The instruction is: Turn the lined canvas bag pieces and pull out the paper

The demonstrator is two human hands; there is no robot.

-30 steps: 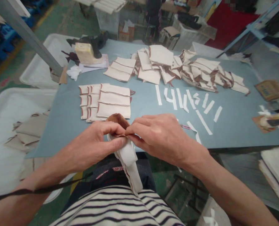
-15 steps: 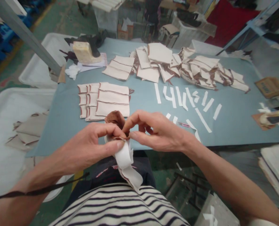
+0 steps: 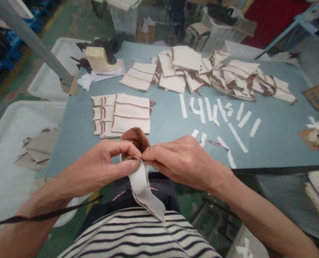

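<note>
A brown and off-white sewn piece (image 3: 135, 138), leather or fabric, is held up at the table's near edge. My left hand (image 3: 105, 163) pinches its edge between thumb and forefinger. Close against those fingertips, my right hand (image 3: 181, 159) is closed on the same edge, its fingertips pressed together. Below the fingers a white strip (image 3: 141, 186) hangs in a curl towards the striped shirt. Just beyond the hands lies a neat overlapped stack of off-white panels (image 3: 131, 113) with brown edges.
Cut white strips (image 3: 237, 137) lie scattered on the blue-grey table (image 3: 167, 114), with a small pink-handled tool (image 3: 214, 142) among them. A heap of similar panels (image 3: 186, 59) spreads along the back. A cream block (image 3: 97, 59) stands at back left. White bins (image 3: 3, 118) flank the left side.
My right hand has turned over and its fingers have closed down onto the piece's edge beside the left fingertips. My left hand keeps its pinch. The view has shifted slightly.
</note>
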